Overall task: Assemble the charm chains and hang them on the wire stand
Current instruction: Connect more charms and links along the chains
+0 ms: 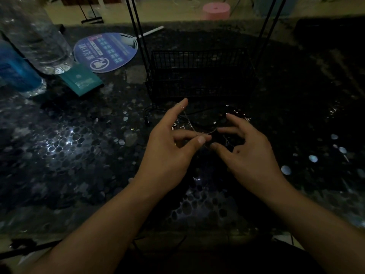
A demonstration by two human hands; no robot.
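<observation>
1. While the scene lay in dim light, both hands hovered just above the dark, pebble-patterned bench (79, 151), close together in front of the black wire stand (197, 76).
2. The left hand (169, 151) pinched a thin silver chain (188, 120) between thumb and a bent finger, and the chain ran up to the tip of its raised forefinger.
3. The right hand (250, 153) had its fingers curled and spread, thumb and forefinger near the chain's lower end; whether they actually gripped it could not be told.
4. More small chain pieces glinted on the bench just beyond the right hand, near a thin black cord (154, 111).
5. To the far left stood a clear plastic bottle (37, 34) and a blue bottle (15, 70), with a teal packet (83, 80) and a round printed fan (106, 52) beside them.
6. A pink round object (216, 10) sat beyond the bench's far edge.
</observation>
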